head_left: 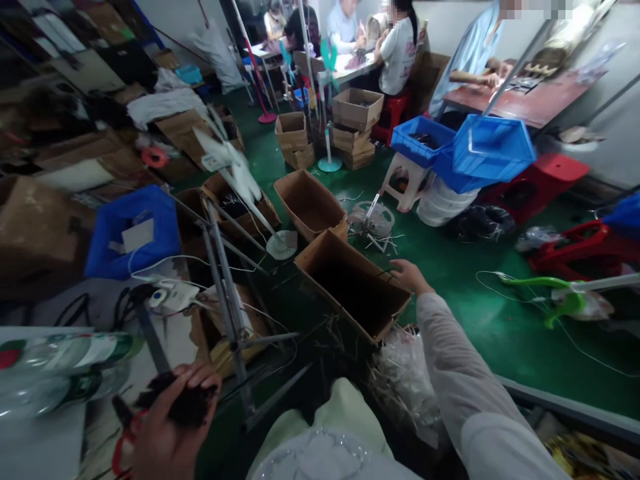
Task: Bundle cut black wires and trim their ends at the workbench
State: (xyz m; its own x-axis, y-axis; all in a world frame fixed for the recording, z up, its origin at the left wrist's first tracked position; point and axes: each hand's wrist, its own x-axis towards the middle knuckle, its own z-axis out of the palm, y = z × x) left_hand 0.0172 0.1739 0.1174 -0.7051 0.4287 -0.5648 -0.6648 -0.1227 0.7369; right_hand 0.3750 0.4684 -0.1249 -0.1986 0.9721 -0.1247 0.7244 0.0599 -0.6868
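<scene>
At the lower left my left hand (pixel 173 423) is closed around a small bundle of black pieces (pixel 193 405), whose kind I cannot make out. My right hand (pixel 409 275) reaches out over the right rim of an open cardboard box (pixel 325 293). Its fingers are bent together, and a thin dark strip shows by the fingertips. The inside of that box is too dark to read. Below my left hand lie red-handled scissors (pixel 120 447), partly hidden.
Two plastic bottles (pixel 65 353) lie at the left beside a metal frame (pixel 225 287). Another open carton (pixel 310 200) and a white fan (pixel 235 167) stand ahead. Clear plastic bags (pixel 407 373) sit below my right arm. Blue crates (pixel 493 147) are stacked at right; people work at tables behind.
</scene>
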